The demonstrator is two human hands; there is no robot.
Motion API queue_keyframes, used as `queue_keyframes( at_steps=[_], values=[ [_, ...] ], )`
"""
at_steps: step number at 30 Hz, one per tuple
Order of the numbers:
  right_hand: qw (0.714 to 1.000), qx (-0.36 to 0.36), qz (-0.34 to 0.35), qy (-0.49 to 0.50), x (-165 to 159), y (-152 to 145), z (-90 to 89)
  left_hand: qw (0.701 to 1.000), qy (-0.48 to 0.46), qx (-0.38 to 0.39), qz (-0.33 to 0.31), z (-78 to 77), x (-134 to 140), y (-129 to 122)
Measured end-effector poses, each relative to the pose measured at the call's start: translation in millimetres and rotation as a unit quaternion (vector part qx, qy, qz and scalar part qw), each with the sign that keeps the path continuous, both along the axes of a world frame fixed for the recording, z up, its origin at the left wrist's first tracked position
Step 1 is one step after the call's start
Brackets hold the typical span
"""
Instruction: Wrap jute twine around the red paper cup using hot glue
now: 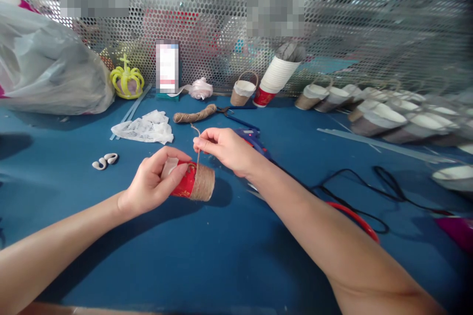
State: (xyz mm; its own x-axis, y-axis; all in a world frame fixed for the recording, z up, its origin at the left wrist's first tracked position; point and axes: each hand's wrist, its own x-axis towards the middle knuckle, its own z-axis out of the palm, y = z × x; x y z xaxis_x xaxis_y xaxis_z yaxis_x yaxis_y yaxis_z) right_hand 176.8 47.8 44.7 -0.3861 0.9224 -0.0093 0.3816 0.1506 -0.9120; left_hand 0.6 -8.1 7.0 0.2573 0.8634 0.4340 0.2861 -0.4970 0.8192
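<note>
My left hand (157, 179) is closed around a red paper cup (187, 184), which lies tilted on its side with its base to the right. Brown twine (204, 183) is wound in close rows over the base half of the cup; the red part nearer my left fingers is bare. Between thumb and forefinger, my right hand (218, 145) pinches the strand of twine just above the cup. That strand runs up toward a twisted hank of twine (194, 114) on the table. A blue glue gun (253, 140) lies behind my right wrist, partly hidden.
Finished twine-wrapped cups (384, 118) crowd the right side, and one small basket (244, 92) stands by a leaning cup stack (277, 76). White lace (144, 128), pliers (236, 117), glue sticks (377, 145), black cable (354, 192), earphones (105, 161) and a plastic bag (51, 66) lie around.
</note>
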Motion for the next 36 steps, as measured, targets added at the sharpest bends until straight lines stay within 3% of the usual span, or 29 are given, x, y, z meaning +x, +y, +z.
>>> queue_keyframes(
  at_steps=[15, 27, 36],
  values=[
    [0.998, -0.020, 0.035, -0.040, -0.5, -1.4, -4.1, 0.987, 0.023, 0.158, -0.007, -0.1, 0.3, -1.2],
    [0.996, -0.047, 0.032, -0.064, -2.9, -4.5, 3.2, 0.983, 0.005, 0.182, -0.014, 3.3, 3.1, -3.4],
    [0.995, -0.050, 0.054, -0.069, -4.0, -4.1, -1.9, 0.982, 0.010, 0.190, -0.014, 3.7, 2.2, -3.6]
  ],
)
